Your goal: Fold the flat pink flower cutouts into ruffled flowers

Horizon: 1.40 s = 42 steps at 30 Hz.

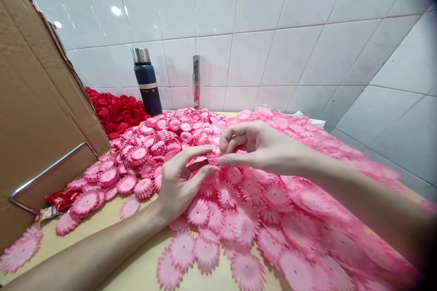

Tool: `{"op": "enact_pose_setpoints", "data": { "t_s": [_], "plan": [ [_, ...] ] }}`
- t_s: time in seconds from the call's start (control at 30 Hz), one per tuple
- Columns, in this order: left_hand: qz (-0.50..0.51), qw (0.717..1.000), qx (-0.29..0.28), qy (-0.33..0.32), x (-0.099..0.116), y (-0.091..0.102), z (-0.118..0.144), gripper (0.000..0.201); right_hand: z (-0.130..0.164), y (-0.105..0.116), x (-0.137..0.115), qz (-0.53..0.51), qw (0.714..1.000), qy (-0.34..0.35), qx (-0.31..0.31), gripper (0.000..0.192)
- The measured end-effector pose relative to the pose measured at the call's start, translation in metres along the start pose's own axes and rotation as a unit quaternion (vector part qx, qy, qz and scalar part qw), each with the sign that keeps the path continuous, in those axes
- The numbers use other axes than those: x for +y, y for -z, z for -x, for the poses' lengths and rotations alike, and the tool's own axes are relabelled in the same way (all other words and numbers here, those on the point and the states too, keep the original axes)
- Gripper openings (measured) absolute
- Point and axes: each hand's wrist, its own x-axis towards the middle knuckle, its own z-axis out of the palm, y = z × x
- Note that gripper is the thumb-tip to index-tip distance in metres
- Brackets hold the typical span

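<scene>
Many pink petal discs with frilled edges and a small centre hole cover the table; one loose petal disc (198,212) lies just below my hands. My left hand (180,179) is raised over the pile, thumb and fingers curved around a bit of pink at their tips, seemingly a petal disc. Close by on its right, my right hand (254,148) pinches with thumb and forefinger, the other fingers curled in. Whatever sits in that pinch is too small to make out. The fingertips of both hands almost meet.
A cardboard box (44,77) stands at the left, a bent metal rod (51,175) against it. Behind are a dark blue bottle (147,84), a red petal heap (118,111) and an upright metal strip (196,77) by the tiled wall (259,4). A red wrapper (61,199) lies left.
</scene>
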Motion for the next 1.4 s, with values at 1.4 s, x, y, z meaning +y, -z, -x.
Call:
{"op": "enact_pose_setpoints", "data": {
  "t_s": [1.4],
  "plan": [
    [0.001, 0.999, -0.039, -0.036, -0.0027, 0.0022, 0.0015, 0.043, -0.0014, 0.0002, 0.0025, 0.009, 1.0, -0.02, 0.004, 0.009]
  ]
}}
